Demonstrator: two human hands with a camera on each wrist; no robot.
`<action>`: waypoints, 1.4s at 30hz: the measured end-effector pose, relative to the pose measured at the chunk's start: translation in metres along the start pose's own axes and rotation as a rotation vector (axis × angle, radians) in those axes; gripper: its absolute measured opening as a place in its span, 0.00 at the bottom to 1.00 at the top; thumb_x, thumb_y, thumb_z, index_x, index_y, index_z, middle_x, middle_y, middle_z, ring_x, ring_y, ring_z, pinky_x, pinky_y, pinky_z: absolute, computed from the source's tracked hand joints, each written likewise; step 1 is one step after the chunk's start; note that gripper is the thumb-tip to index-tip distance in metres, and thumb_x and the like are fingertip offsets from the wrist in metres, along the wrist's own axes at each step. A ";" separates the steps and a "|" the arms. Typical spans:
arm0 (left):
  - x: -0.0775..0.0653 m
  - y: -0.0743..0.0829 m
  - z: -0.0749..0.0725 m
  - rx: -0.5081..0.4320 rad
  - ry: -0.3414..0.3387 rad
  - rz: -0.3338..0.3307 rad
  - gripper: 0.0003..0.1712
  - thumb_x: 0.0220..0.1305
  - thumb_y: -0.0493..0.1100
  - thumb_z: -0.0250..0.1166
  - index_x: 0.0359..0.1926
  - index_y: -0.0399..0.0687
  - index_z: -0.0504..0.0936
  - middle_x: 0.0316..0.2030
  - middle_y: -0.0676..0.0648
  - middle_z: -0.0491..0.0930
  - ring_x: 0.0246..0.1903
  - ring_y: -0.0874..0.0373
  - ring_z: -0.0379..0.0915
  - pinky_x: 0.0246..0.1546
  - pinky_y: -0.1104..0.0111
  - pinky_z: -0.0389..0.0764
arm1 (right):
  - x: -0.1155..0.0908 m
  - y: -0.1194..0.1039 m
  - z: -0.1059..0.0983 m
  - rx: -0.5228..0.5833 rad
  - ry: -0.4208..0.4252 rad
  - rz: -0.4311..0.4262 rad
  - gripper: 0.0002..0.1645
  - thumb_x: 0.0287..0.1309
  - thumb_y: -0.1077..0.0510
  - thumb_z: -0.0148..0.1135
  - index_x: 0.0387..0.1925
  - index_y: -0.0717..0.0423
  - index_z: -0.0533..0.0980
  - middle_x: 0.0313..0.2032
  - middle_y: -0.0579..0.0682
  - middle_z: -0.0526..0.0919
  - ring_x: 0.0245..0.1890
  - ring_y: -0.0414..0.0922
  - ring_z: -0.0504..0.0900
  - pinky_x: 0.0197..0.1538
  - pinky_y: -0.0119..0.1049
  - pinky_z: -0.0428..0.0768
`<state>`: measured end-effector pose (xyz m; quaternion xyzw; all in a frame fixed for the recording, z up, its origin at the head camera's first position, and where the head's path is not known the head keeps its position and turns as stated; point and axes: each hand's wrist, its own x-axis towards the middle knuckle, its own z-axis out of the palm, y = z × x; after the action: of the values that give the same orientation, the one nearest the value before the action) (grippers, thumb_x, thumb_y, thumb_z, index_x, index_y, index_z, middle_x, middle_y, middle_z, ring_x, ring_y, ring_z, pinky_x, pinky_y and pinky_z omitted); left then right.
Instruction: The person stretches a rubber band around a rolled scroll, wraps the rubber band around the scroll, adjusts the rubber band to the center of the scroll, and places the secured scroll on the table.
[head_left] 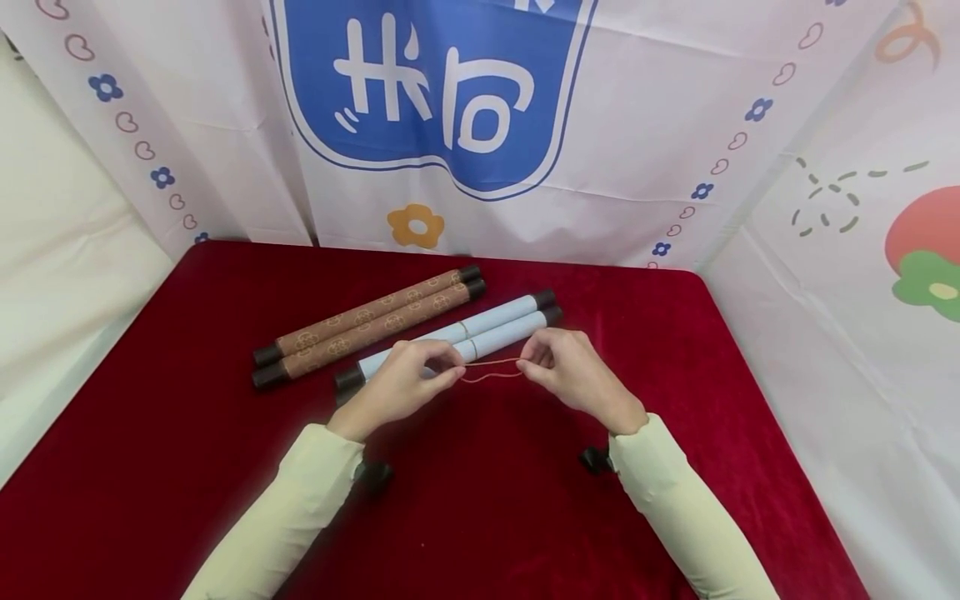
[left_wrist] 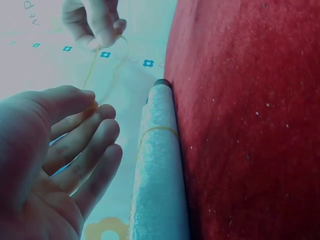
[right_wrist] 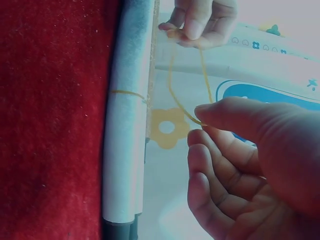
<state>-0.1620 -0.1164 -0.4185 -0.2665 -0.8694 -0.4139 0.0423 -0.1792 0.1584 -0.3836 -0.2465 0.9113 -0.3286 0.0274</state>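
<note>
A thin yellowish rubber band (head_left: 491,362) stretches as a loop between both hands, its lower strand slack. The left hand (head_left: 408,379) pinches one end between thumb and fingertips; the right hand (head_left: 573,373) pinches the other end the same way. Just behind the hands lie two light-blue scrolls (head_left: 491,335) with black end knobs, side by side. A similar band (right_wrist: 127,93) circles the light-blue scroll in the right wrist view. The left hand hides part of the scrolls' near left end in the head view.
Two brown patterned scrolls (head_left: 375,323) with dark ends lie behind the light-blue pair, to the left. All rest on a red velvet tablecloth (head_left: 465,517). A white printed curtain (head_left: 622,150) stands behind the table, with more white cloth (head_left: 847,358) at the right.
</note>
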 end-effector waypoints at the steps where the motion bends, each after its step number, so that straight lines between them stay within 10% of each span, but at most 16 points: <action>1: 0.000 0.001 0.000 -0.012 -0.005 -0.007 0.02 0.71 0.41 0.70 0.40 0.48 0.88 0.36 0.53 0.90 0.40 0.61 0.87 0.45 0.63 0.88 | 0.000 0.001 0.001 0.002 0.003 -0.005 0.04 0.63 0.60 0.74 0.36 0.54 0.84 0.31 0.47 0.87 0.31 0.39 0.83 0.39 0.33 0.85; 24: 0.010 0.013 0.000 -0.150 -0.008 -0.091 0.03 0.72 0.41 0.69 0.42 0.46 0.87 0.38 0.49 0.89 0.42 0.59 0.87 0.47 0.61 0.88 | 0.002 0.010 0.024 0.018 -0.055 0.096 0.03 0.64 0.60 0.72 0.36 0.54 0.84 0.31 0.46 0.88 0.32 0.38 0.84 0.39 0.33 0.84; 42: 0.029 0.024 0.015 -0.014 -0.119 -0.246 0.05 0.72 0.38 0.65 0.39 0.43 0.87 0.36 0.48 0.89 0.38 0.60 0.84 0.43 0.66 0.86 | -0.003 0.002 0.023 -0.014 -0.080 0.077 0.05 0.65 0.58 0.72 0.40 0.54 0.88 0.35 0.46 0.91 0.34 0.38 0.86 0.40 0.32 0.86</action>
<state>-0.1728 -0.0803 -0.4035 -0.1820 -0.8937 -0.4054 -0.0621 -0.1725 0.1472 -0.4033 -0.2243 0.9207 -0.3106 0.0745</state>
